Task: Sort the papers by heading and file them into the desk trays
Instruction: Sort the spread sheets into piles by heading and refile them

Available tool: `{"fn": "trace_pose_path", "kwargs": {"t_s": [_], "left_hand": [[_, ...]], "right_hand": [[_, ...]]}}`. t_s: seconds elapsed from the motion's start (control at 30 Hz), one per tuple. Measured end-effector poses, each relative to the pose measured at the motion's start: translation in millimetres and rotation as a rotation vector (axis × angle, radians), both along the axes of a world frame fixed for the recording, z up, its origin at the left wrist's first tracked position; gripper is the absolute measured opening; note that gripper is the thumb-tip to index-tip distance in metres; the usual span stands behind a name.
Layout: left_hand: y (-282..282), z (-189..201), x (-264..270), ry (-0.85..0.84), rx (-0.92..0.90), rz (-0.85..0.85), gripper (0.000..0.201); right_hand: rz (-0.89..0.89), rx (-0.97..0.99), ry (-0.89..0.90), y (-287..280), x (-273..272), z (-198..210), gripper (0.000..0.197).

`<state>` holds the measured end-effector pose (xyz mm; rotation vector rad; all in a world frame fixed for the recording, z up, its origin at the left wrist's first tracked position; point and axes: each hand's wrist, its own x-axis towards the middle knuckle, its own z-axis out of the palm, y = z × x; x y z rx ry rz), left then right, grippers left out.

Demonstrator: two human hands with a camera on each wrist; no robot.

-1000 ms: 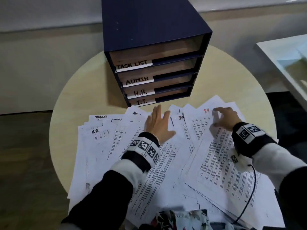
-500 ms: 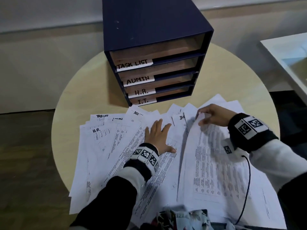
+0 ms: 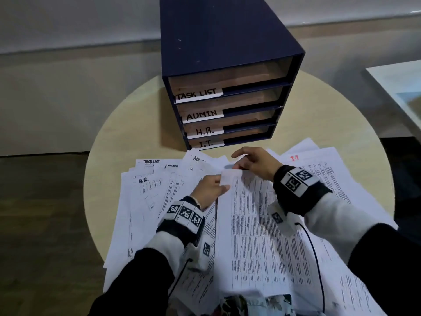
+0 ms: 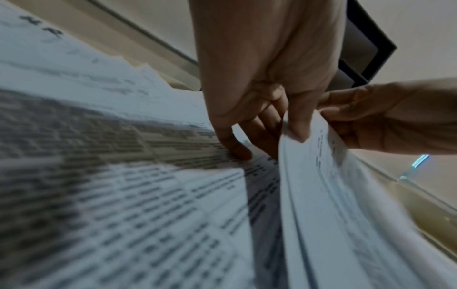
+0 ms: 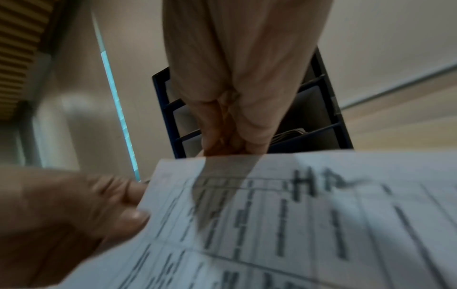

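Nearest the person, a scrap of flowered cloth (image 3: 255,304) is showing at the table's near edge, and black cables are trailing from the tagged wristbands (image 3: 185,214) across the papers (image 3: 145,215). The papers are lying fanned and overlapping over the near half of the round table (image 3: 109,142), crowding the space in front of the trays.

Both hands are lifting one sheet (image 3: 252,229) by its far end, its near part still lying on the pile. The left hand (image 3: 208,190) is pinching the sheet's left corner between thumb and fingers, while its little finger is touching the papers beneath. The right hand (image 3: 255,164) is gripping the top edge with curled fingers. In the right wrist view the sheet's heading is reading something like "H.R." (blurred, so not certain).

Further out, handwritten headings are showing on the fanned sheets: "TASK LIST", "ADMIN", "H.R.", and a red mark to the right that is too small to read.

Beyond the papers, the dark blue trays (image 3: 227,53) are standing on the table, four slots stacked, with white labels reading top to bottom "TASK LIST", "ADMIN", "H.R.", "I.T." To the far right, a white surface (image 3: 396,87) is standing apart from the table.
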<state>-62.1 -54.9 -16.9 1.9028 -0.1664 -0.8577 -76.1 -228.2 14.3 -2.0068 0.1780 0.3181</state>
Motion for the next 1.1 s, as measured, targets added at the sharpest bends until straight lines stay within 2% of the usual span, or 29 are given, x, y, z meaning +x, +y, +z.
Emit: {"fn": "trace_pose_path", "kwargs": {"t_s": [0.03, 0.1, 0.2, 0.33, 0.43, 0.5, 0.57, 0.63, 0.67, 0.73, 0.8, 0.87, 0.97, 1.1], "left_hand": [[4.3, -0.7, 1.5, -0.011, 0.028, 0.003, 0.022], [14.9, 1.2, 6.5, -0.045, 0.079, 0.02, 0.024], [29.8, -0.2, 17.1, -0.106, 0.138, 0.017, 0.024], [40.4, -2.0, 22.2, -0.108, 0.156, 0.077, 0.023], [43.3, -3.4, 20.4, -0.125, 0.135, 0.047, 0.012], [43.3, -4.0, 19.6, -0.157, 0.124, 0.064, 0.035], [41.3, -2.5, 20.1, -0.185, 0.121, 0.131, 0.035], [40.7, -5.9, 24.8, -0.242, 0.208, 0.193, 0.03], [41.5, -7.2, 26.9, -0.251, 0.29, 0.198, 0.032], [42.9, -8.0, 28.2, -0.238, 0.442, 0.118, 0.05], [43.1, -7.2, 27.2, -0.227, 0.482, 0.032, 0.063], [43.1, -4.2, 23.5, -0.211, 0.403, 0.029, 0.06], [44.3, -2.1, 17.3, -0.119, 0.189, 0.061, 0.03], [47.2, 5.4, 9.7, 0.073, -0.065, 0.131, 0.016]], "right_hand": [[-0.017, 0.083, 0.016, -3.0, -0.8, 0.7, 0.02], [-0.054, 0.128, 0.04, -14.3, -0.8, 2.0, 0.018], [-0.072, 0.05, 0.125, -29.6, -3.8, 1.4, 0.028], [-0.103, 0.048, 0.17, -35.5, -12.4, -0.5, 0.026], [0.079, -0.131, 0.134, -28.3, -20.8, 0.0, 0.019], [0.238, -0.263, 0.107, -17.9, -28.1, -0.9, 0.016], [0.304, -0.322, 0.093, -7.2, -35.1, -0.5, 0.01], [0.328, -0.348, 0.066, -0.2, -40.3, -2.4, 0.028], [0.342, -0.357, 0.054, 2.9, -42.8, -2.8, 0.026], [0.39, -0.376, 0.031, 7.6, -47.5, -4.9, 0.012], [0.417, -0.378, 0.006, 11.5, -50.9, -8.2, 0.009], [0.403, -0.372, -0.01, 12.9, -52.5, -10.6, 0.004], [0.345, -0.358, -0.011, 13.2, -53.3, -11.7, 0.008], [0.211, -0.557, -0.164, 10.0, -56.2, -24.3, 0.021]]}}
